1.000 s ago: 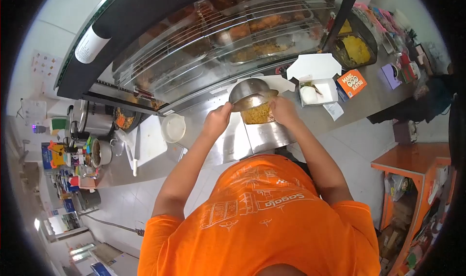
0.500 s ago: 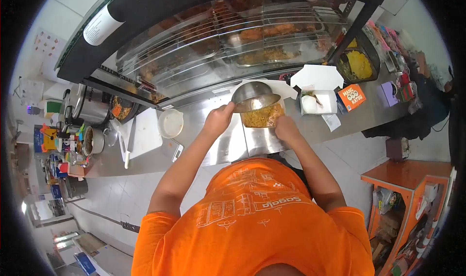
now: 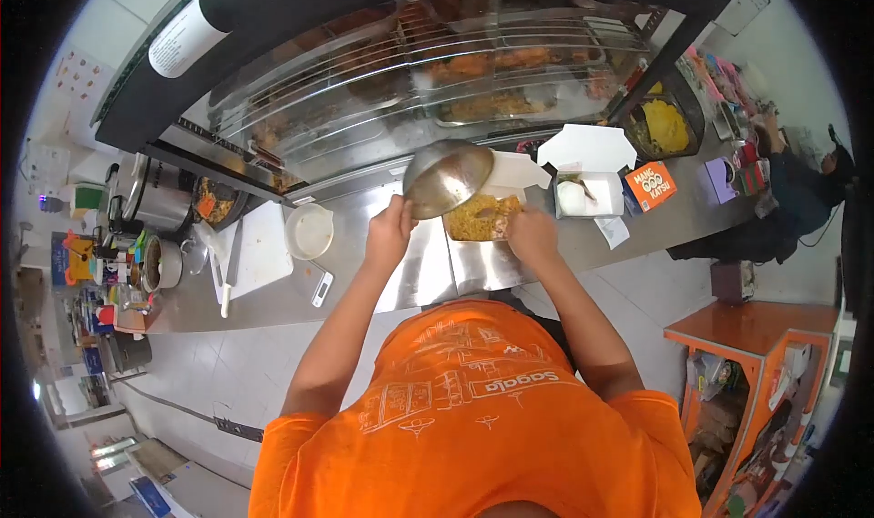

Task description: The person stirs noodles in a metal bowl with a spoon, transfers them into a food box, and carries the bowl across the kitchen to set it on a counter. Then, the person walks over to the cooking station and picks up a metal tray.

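My left hand (image 3: pixel 390 234) grips the rim of a steel bowl (image 3: pixel 446 177), which is tilted above the left back part of an open takeaway box (image 3: pixel 526 169). Yellow-brown rice (image 3: pixel 472 219) fills that box, with some lighter pieces at its right side. My right hand (image 3: pixel 531 234) is closed at the box's right edge; what its fingers hold, if anything, is hidden. To the right stands a second open white box (image 3: pixel 601 143) with a white rounded item (image 3: pixel 574 196) inside. Beside it is an orange box (image 3: pixel 652 187) with printed lettering.
A glass display case (image 3: pixel 364 108) with food trays runs along the back. On the counter's left are a white cutting board (image 3: pixel 266 245), a knife (image 3: pixel 227 298), a white tub (image 3: pixel 309 233) and a small white device (image 3: pixel 321 289). A person (image 3: pixel 801 195) is at far right.
My left hand has moved left with the bowl, uncovering more of the rice, and the bowl is tipped more onto its side. My right hand stays by the box.
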{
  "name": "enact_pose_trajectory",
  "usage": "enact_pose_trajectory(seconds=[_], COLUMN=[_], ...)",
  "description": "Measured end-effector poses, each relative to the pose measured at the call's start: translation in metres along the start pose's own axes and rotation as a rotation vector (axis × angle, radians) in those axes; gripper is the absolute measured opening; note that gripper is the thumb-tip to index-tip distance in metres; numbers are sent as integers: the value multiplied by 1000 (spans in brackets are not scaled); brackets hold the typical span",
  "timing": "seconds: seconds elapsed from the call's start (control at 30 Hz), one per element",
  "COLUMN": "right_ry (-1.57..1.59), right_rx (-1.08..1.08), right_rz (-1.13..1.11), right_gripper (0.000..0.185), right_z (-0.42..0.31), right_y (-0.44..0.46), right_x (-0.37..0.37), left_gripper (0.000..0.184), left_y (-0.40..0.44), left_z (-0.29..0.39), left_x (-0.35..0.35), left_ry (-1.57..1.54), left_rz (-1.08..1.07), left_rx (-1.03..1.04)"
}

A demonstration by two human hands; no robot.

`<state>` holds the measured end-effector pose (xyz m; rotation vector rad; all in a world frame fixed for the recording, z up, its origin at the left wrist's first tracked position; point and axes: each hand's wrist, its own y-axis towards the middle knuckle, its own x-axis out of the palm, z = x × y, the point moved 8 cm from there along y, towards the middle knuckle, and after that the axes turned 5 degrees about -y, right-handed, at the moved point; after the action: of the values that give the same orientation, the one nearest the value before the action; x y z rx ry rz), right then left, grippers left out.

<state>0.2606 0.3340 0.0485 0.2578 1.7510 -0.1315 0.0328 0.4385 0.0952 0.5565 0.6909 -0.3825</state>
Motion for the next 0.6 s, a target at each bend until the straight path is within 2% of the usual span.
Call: enact_pose_trajectory(seconds=[0.07, 0.1, 0.13, 0.2, 0.23, 0.33, 0.4, 0.47, 0.5, 0.57, 0.6], right_ry=[-114, -116, -159, -203, -146, -37, 15, 139, 138, 551, 548], right_rx=[18, 26, 36, 43, 96, 125, 113, 32, 32, -8, -7], right_rz=[-21, -23, 63, 155, 167, 126, 78, 161, 162, 227, 229], right_gripper=[16, 16, 15, 13, 15, 13, 12, 9, 9, 8, 8], right_z=[8, 8, 8, 7, 7, 2, 3, 0, -4, -15, -17], right_y=[16, 18, 21, 23, 18, 2, -12, -19, -22, -30, -34], right_x=[33, 44, 44, 38, 26, -10, -14, -23, -23, -28, -26], left_gripper=[15, 17, 17, 17, 17, 18, 17, 17, 16, 14, 14], left_y=[-12, -16, -22, -41, -53, -78, -88, -86, -88, -94, -93], left_z=[-6, -1, -2, -21, -37, -58, -59, -56, -54, -55, -52], left_x=[-12, -20, -20, -28, -21, -19, -16, -13, -9, 1, 2], left_ry=[-172, -63, -68, -283, -451, -625, -651, -677, -728, -821, -824], left_rz=[72, 146, 143, 254, 187, 195, 214, 233, 262, 295, 293], left_rx=[-236, -144, -140, -317, -478, -612, -602, -574, -630, -712, -710])
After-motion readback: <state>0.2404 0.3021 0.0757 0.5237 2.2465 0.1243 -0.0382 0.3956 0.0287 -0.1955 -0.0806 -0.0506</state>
